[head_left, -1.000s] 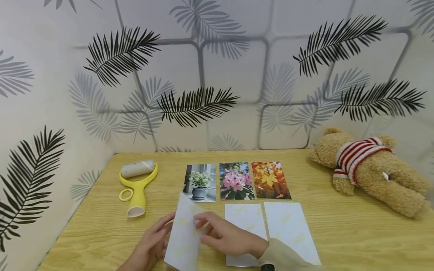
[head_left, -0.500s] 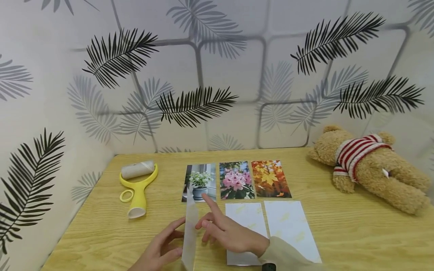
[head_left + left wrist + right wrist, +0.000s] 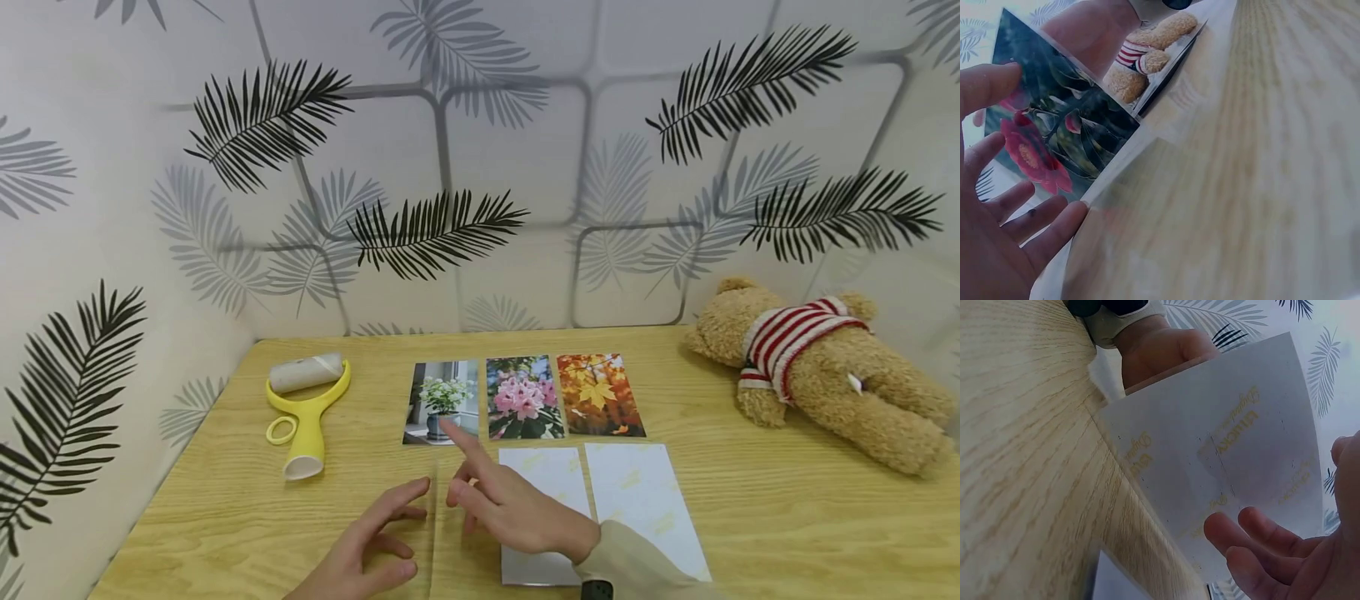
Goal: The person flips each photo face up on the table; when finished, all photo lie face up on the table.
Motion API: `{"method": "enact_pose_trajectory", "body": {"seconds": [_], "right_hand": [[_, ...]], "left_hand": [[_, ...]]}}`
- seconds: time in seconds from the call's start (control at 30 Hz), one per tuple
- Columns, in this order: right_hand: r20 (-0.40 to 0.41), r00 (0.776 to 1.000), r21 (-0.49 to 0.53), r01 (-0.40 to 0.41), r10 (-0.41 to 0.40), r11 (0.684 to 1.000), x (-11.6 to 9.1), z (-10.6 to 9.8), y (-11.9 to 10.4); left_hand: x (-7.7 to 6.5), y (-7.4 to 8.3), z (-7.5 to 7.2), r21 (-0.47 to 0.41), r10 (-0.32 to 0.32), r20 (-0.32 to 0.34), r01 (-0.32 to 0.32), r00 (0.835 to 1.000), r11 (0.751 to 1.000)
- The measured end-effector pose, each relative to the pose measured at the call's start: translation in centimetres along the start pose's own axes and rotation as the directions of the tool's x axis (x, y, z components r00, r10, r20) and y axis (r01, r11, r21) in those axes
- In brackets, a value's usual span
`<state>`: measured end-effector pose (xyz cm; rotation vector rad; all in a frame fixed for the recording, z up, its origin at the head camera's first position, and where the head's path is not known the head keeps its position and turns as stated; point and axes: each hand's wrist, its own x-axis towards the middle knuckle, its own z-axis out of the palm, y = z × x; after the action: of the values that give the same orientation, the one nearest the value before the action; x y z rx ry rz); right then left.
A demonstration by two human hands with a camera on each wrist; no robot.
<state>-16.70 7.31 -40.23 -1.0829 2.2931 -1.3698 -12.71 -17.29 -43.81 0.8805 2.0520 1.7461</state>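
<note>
A photo stands upright on its edge between my two hands, seen almost edge-on in the head view. Its picture side, a pink-red flower among dark leaves, faces my left hand, whose fingers are spread with fingertips right by it. Toward my right hand is the white back with yellow print. That hand's index finger stretches forward, overlapping the potted-plant photo in the head view; its other fingers bend loosely beside the back. Two photos lie white side up: one partly under my right forearm, another beside it.
A pink-flower photo and an autumn-leaf photo lie face up in the back row. At left lies a yellow peeler-shaped tool with a grey roller. A teddy bear in a striped top lies at right on the wooden table.
The photo between my hands has turned from showing its white back at a slant to standing edge-on. My left hand has moved right, and my right index finger has stretched out.
</note>
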Motion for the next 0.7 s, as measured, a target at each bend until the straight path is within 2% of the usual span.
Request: {"method": "enact_pose_trajectory", "body": {"seconds": [0.07,0.3,0.4,0.57,0.7], "right_hand": [[0.005,1.000,-0.019,0.004,-0.004,1.000,0.0,0.0,0.0],[0.042,0.997,0.016,-0.057,0.057,0.998,0.0,-0.4,-0.6],[0.039,0.995,0.014,-0.091,0.091,0.996,0.0,-0.6,-0.9],[0.045,0.978,-0.071,-0.201,0.204,0.977,-0.2,-1.2,-1.1],[0.090,0.959,-0.124,-0.257,0.269,0.958,-0.2,-1.4,-1.0]], "left_hand": [[0.0,-0.1,0.0,0.033,0.002,0.006,-0.002,1.000,0.999],[0.2,-0.5,-0.2,0.107,-0.078,0.072,0.070,0.994,0.992],[0.0,-0.6,-0.5,0.171,-0.093,0.056,0.083,0.994,0.982],[-0.1,-0.6,-0.9,0.322,-0.137,0.034,0.119,0.990,0.939],[0.2,-0.6,-1.1,0.406,-0.149,0.042,0.119,0.988,0.906]]}}
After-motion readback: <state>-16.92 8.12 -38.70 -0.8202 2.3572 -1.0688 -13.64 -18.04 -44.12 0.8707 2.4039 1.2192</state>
